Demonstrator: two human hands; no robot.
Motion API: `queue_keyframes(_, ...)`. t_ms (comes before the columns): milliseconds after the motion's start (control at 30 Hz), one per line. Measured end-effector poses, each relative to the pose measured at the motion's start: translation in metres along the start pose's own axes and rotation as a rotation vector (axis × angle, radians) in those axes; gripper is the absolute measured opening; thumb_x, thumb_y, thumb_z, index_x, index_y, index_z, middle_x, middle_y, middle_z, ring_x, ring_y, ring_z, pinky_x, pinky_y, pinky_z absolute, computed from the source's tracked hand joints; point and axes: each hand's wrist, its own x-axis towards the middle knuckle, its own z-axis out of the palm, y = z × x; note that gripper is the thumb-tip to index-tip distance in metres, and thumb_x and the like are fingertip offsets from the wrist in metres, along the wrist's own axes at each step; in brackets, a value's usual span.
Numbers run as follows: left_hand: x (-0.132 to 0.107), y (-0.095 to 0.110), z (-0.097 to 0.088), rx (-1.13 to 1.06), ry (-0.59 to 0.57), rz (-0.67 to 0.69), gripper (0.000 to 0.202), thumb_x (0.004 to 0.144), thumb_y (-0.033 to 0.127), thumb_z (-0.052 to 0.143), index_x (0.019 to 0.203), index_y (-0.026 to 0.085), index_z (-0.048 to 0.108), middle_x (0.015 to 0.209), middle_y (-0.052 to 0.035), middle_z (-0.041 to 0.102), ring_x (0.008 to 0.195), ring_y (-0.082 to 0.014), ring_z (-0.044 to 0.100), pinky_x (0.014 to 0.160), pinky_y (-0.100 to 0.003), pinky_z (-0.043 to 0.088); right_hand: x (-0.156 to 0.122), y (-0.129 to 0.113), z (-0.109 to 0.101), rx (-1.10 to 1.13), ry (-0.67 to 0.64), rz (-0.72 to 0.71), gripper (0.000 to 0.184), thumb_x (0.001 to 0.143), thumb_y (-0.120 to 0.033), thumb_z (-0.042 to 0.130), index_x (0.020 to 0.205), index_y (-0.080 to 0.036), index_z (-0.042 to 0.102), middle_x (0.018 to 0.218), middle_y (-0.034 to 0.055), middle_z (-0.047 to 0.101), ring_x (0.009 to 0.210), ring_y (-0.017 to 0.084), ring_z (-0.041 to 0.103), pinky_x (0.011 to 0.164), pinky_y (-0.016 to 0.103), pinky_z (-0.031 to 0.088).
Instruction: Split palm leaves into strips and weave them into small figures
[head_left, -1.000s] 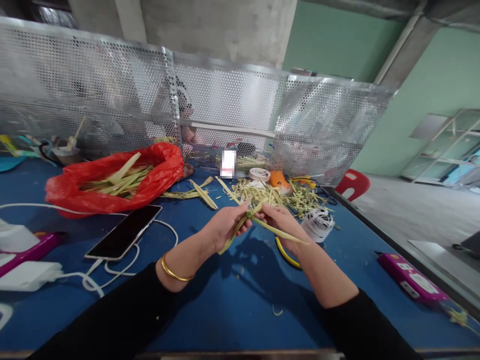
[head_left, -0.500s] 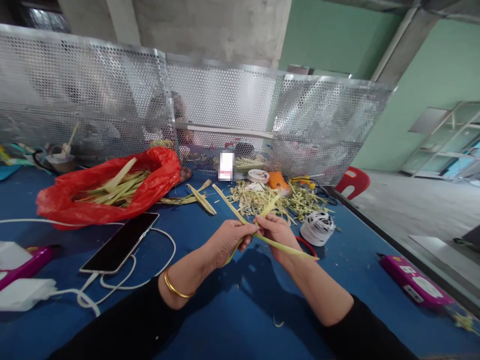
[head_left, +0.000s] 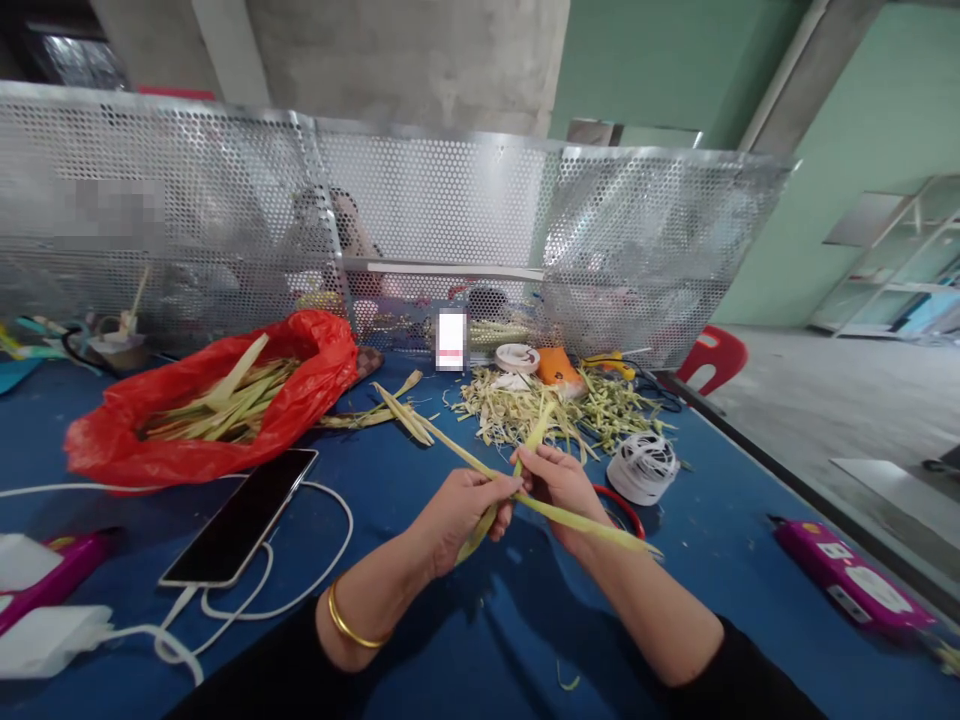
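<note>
Left hand (head_left: 474, 508) and right hand (head_left: 556, 485) pinch crossed leaf strips (head_left: 585, 521) between their fingers, above the bench (head_left: 727, 590). Slackened pressure could let the crossing, partly hidden, slip; sharp bending could split a strip.

Pale-green leaf strips (head_left: 585, 522): crossing partly covered by bare hands (head_left: 471, 505). Curved red object (head_left: 628, 512): partly behind right forearm (head_left: 652, 600), can't ID. Upright white rectangle (head_left: 451, 335), far edge of blue worktop (head_left: 420, 660): pixelated. White plastic charger (head_left: 52, 640): cut off left.
</note>
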Motion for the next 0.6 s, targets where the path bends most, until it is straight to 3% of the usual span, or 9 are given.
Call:
queue_keyframes(167,-0.005,0.005,-0.003,-0.085,-0.004,-0.041,0.044,0.077,0.055,0.056,0.08,0.012,0.066,0.054,-0.0003,0.057,0.045,-0.0088,0.048,0.047,-0.021,0.038,-0.003,-0.01,0.002,0.084,-0.115,0.047,0.024,0.063,-0.036,0.078,0.07,-0.014,0.071,0.051,-0.003,0.052,0.049,0.008,0.043,0.049,0.022,0.035)
queue_keyframes(300,-0.006,0.005,-0.004,-0.068,-0.015,-0.03,0.034,0.075,0.045,0.062,0.08,0.012,0.067,0.052,0.0013,0.055,0.045,-0.0069,0.047,0.047,-0.018,0.036,-0.004,-0.007,0.001,0.083,-0.144,0.062,0.023,0.064,-0.035,0.078,0.067,-0.015,0.068,0.049,-0.0037,0.05,0.048,0.007,0.043,0.049,0.021,0.035)
queue_keyframes(600,-0.005,0.005,0.002,0.039,0.064,0.01,0.021,0.069,0.032,0.065,0.061,0.013,0.063,0.043,0.0035,0.048,0.041,-0.0069,0.041,0.045,-0.019,0.033,0.004,0.005,-0.008,-0.223,-0.016,-0.117,0.033,0.067,-0.044,0.072,0.053,-0.017,0.06,0.044,-0.0043,0.045,0.044,0.01,0.038,0.049,0.026,0.03)
